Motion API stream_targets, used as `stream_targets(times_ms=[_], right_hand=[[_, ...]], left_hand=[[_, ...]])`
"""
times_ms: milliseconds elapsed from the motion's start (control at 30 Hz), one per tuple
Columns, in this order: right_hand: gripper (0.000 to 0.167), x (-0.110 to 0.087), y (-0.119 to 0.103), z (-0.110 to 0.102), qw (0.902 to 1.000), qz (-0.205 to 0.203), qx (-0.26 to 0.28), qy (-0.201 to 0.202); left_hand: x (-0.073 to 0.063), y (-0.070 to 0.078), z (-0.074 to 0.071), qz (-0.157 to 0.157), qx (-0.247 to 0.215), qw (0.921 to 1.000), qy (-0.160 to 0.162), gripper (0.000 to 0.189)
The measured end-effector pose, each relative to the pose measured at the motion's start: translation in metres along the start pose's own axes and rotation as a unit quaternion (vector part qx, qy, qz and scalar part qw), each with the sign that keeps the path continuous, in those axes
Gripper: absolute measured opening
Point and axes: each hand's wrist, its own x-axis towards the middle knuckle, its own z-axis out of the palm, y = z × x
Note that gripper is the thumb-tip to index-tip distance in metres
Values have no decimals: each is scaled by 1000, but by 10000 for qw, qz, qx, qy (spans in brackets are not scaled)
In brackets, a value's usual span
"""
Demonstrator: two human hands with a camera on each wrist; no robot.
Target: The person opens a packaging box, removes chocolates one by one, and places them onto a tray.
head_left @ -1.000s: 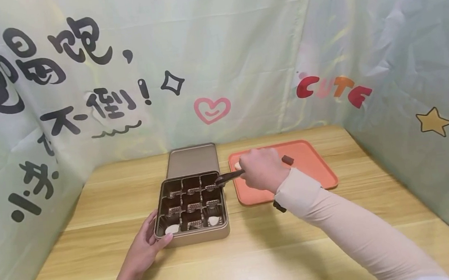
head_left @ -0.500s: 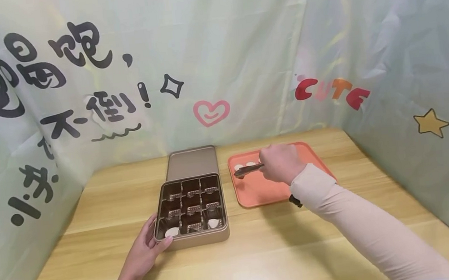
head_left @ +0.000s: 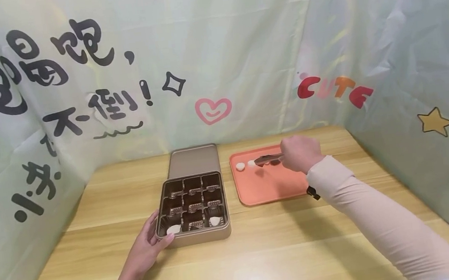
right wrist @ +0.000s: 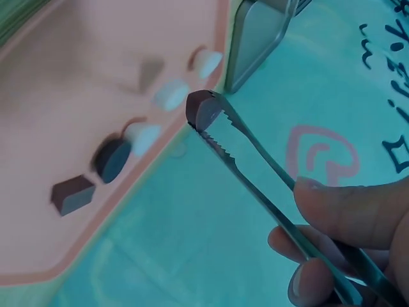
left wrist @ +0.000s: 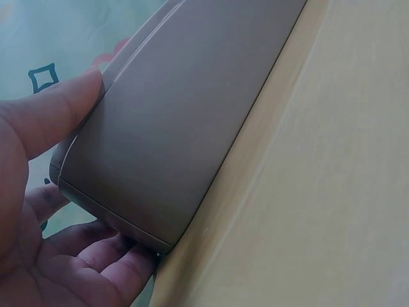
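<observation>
My left hand (head_left: 145, 248) holds the front left corner of a brown tin box (head_left: 199, 237), thumb on the rim and fingers against its side. The box's divided insert has a white piece (head_left: 173, 229) in the front left compartment and another white piece (head_left: 215, 221) in the front right one. My right hand (head_left: 300, 152) grips metal tongs (right wrist: 271, 210) over the orange tray (head_left: 263, 191). Between the toothed tips sits a brown chocolate (right wrist: 199, 109). Beneath, a row on the tray has three white pieces (right wrist: 171, 94), a dark round chocolate (right wrist: 112, 160) and a brown block-shaped chocolate (right wrist: 72, 194).
The box's lid (head_left: 194, 160) lies flat behind it, toward the cloth backdrop (head_left: 257, 63). Box and tray stand side by side on a wooden table (head_left: 242, 266), with a narrow strip of tabletop between them. Cloth walls rise at the back and both sides.
My right hand has moved the tongs from the box's back right compartment to the tray's left side, then farther right along the row. My left hand stays on the box.
</observation>
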Motion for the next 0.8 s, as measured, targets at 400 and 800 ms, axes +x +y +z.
stream_targets(times_ms=[400,800], right_hand=[[37,-1,33,3,9989,403,193,139],[24,-3,58,7,9976,654,171,140]], left_hand=[[1,0,1,36,-100,9999,23,89],[1,1,1,1,-68,10000,6,89]])
